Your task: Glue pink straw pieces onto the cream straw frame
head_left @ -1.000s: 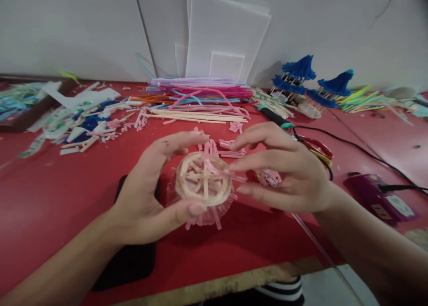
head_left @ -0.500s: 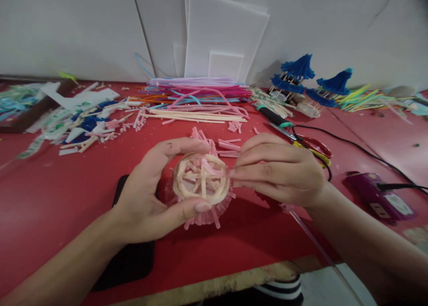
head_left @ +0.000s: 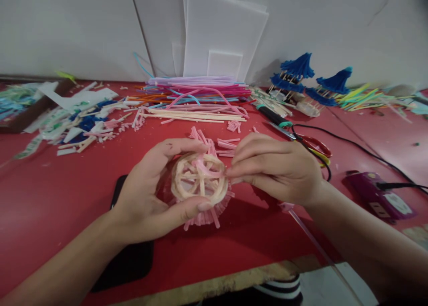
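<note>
My left hand grips a round wheel-shaped craft piece, with thumb below and fingers above. Cream strips form its rim and crossing spokes, and a pink fringe sticks out underneath. Along the wheel's upper right part runs a curved pink strip. Its outer end reaches the fingertips of my right hand, which are pinched on it at the rim. More short pink sticks lie on the table just behind the hands.
A black phone lies under my left forearm. Bundled coloured sticks, scissors, a green-black handled tool and blue-roofed models stand behind. Scraps cover the left; a purple power socket and cable are right.
The pink strip now curves more along the wheel's upper right part. My right hand has shifted slightly left with the wheel, still pinching at the rim.
</note>
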Demonstrator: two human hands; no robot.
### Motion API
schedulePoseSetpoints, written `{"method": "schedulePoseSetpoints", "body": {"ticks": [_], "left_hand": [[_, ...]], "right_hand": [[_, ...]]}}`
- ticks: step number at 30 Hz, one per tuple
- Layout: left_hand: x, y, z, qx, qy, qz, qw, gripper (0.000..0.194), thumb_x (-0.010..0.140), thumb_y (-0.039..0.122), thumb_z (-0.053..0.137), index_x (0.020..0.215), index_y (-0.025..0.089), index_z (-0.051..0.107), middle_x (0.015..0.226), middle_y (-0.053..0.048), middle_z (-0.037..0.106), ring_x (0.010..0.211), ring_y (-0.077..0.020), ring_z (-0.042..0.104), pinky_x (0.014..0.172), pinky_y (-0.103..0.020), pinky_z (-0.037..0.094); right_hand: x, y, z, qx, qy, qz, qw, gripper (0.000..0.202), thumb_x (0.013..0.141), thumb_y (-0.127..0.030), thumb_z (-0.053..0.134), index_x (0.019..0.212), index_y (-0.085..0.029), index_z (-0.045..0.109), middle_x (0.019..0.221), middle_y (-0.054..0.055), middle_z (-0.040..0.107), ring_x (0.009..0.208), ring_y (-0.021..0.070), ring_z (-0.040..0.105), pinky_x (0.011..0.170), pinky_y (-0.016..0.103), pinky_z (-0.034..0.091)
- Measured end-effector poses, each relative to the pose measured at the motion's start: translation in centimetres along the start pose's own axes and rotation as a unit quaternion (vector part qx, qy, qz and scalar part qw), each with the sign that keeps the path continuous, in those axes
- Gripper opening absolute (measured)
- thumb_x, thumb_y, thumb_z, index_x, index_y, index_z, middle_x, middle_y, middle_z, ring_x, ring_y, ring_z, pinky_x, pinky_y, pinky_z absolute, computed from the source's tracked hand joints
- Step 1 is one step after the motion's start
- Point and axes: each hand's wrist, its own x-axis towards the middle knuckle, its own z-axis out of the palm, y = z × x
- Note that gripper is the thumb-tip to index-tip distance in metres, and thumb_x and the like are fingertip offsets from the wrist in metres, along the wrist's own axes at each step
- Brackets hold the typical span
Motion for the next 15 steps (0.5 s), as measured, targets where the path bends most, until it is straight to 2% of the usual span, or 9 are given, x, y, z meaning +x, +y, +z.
{"method": "schedulePoseSetpoints", "body": {"ticks": [3, 8, 15], "left_hand": [[-0.01, -0.03, -0.06, 0.003, 0.0, -0.008, 1.0, 0.066, 0.072, 0.022, 0.084, 0.131, 0.026, 0.055, 0.12, -0.009, 0.065, 0.108, -0.0235, 0.066, 0.092, -0.031, 0.058], [-0.11, 0.01, -0.15, 0.023, 0.006, -0.012, 1.0, 0.064, 0.071, 0.025, 0.084, 0.129, 0.024, 0.057, 0.119, -0.01, 0.065, 0.108, -0.0247, 0.067, 0.091, -0.034, 0.059], [-0.35, -0.24, -0.26, 0.033, 0.019, -0.009, 0.999, 0.06, 0.07, 0.032, 0.086, 0.123, 0.027, 0.058, 0.115, -0.008, 0.063, 0.106, -0.0248, 0.064, 0.091, -0.036, 0.057]], "right_hand": [[0.02, 0.01, -0.02, 0.003, -0.006, 0.001, 1.0, 0.013, 0.09, -0.009, 0.063, 0.097, -0.015, 0.072, 0.086, 0.006, 0.074, 0.085, 0.0138, 0.067, 0.079, 0.031, 0.058], [-0.26, -0.13, -0.03, -0.041, -0.01, -0.015, 0.999, 0.021, 0.09, -0.004, 0.056, 0.097, -0.017, 0.072, 0.088, 0.005, 0.074, 0.086, 0.0133, 0.067, 0.08, 0.031, 0.058], [-0.28, 0.01, 0.21, -0.005, -0.007, 0.003, 1.0, 0.013, 0.09, -0.008, 0.062, 0.096, -0.016, 0.07, 0.085, 0.005, 0.073, 0.084, 0.0131, 0.067, 0.078, 0.03, 0.056]]}}
